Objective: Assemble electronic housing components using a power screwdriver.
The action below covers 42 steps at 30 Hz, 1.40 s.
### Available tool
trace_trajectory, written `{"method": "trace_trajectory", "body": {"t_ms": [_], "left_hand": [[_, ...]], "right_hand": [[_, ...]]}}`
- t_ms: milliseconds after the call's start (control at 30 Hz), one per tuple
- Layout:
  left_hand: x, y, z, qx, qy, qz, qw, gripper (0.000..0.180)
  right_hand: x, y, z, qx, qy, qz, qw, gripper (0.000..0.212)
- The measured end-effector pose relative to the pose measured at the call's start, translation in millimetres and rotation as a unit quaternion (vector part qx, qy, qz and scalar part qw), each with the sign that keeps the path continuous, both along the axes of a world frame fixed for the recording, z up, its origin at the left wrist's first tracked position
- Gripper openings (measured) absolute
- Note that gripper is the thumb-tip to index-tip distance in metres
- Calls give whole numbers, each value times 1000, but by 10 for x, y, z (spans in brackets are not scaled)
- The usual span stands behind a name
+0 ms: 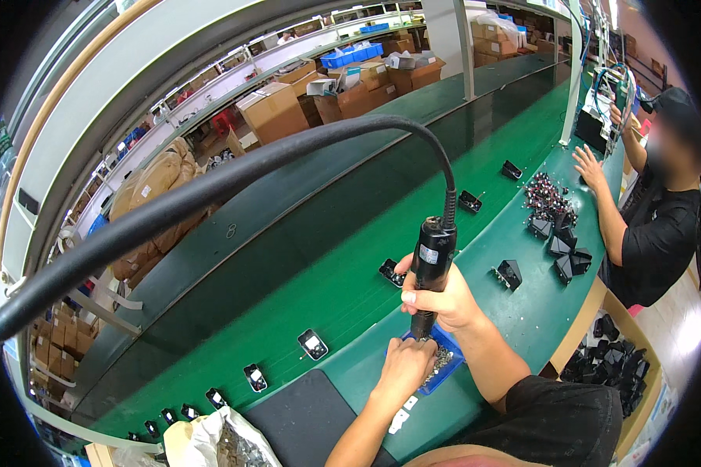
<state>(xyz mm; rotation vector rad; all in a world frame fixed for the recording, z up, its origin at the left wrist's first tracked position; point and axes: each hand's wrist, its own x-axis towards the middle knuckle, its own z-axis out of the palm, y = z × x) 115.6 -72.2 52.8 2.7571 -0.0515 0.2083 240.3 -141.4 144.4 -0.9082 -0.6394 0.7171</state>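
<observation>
My right hand (453, 302) is wrapped round a black electric screwdriver (431, 261), held upright with its thick cord arching up and to the left. The driver's lower end points down beside my left hand (406, 366), at a blue tray (456, 359) of small metal screws (439, 369). The fingers of my left hand are bent together over the tray's left side, and whatever is between them is hidden. The bit tip is hidden behind that hand. Just beyond the screwdriver, a black plastic housing (392, 272) lies on the green belt.
More black housings (314, 344) sit in a row along the belt. A black mat (304, 416) and an open bag of parts (227, 442) are at lower left. To the right are loose parts (549, 198), a carton of black pieces (609, 366) and a co-worker's hand (590, 168).
</observation>
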Motion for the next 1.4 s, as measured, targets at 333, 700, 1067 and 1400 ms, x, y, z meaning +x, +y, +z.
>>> {"method": "trace_trajectory", "body": {"t_ms": [333,700,1067,1400], "left_hand": [[-76,123,-102,-293,-94,42,951,12],[-78,187,-209,-584,-84,130,797,18],[-95,195,-255,-632,-107,87,763,18],[-109,237,-190,-597,-119,82,790,17]], "right_hand": [[-24,-28,-42,62,7,-42,997,41],[-4,-64,24,72,-10,-148,986,44],[25,-45,-40,75,2,-146,986,43],[26,-47,-86,63,0,-113,992,45]]}}
